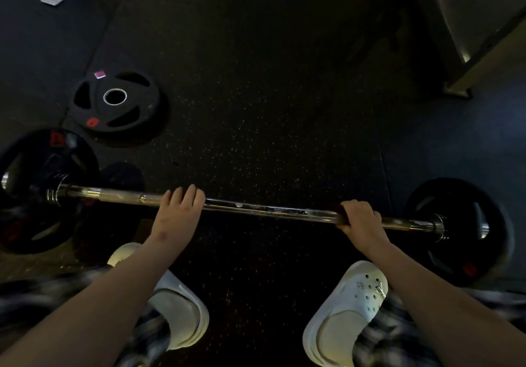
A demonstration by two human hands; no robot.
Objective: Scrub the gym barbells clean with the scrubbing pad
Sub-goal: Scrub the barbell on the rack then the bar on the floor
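A chrome barbell (pixel 256 207) runs left to right across the view, above the dark rubber floor, with black weight plates on both ends (pixel 39 190) (pixel 458 230). My left hand (pixel 179 213) lies over the bar left of centre, fingers draped across its top. My right hand (pixel 360 217) grips the bar near its right end, fingers curled round it. A dark edge shows under the right fingers; I cannot tell whether it is the scrubbing pad.
A loose black weight plate (pixel 116 104) lies flat on the floor at the left. My feet in white clogs (pixel 345 312) stand below the bar. A metal frame or bench base (pixel 466 53) rises at the upper right.
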